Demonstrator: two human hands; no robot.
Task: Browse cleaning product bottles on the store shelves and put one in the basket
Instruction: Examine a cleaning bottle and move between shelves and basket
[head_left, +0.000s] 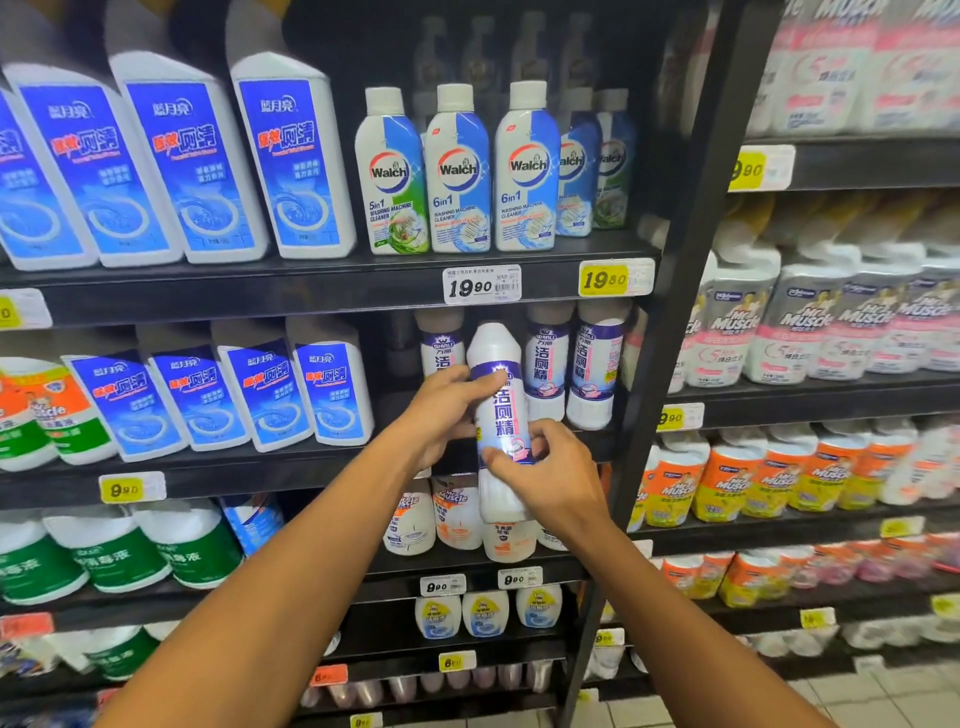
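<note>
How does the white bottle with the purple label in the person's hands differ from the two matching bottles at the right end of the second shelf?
The held white, purple-labelled bottle is off the shelf, gripped by the left hand and right hand; the two shelf bottles stand untouched. The held bottle tilts slightly; the shelf bottles stand upright. Its rounded top shows fully, while theirs are cut off by the shelf above. All share the same label design.

light: bright, even overhead | shelf recesses dark | centre sharp | edges blurred, bowed by wide-angle lens
</note>
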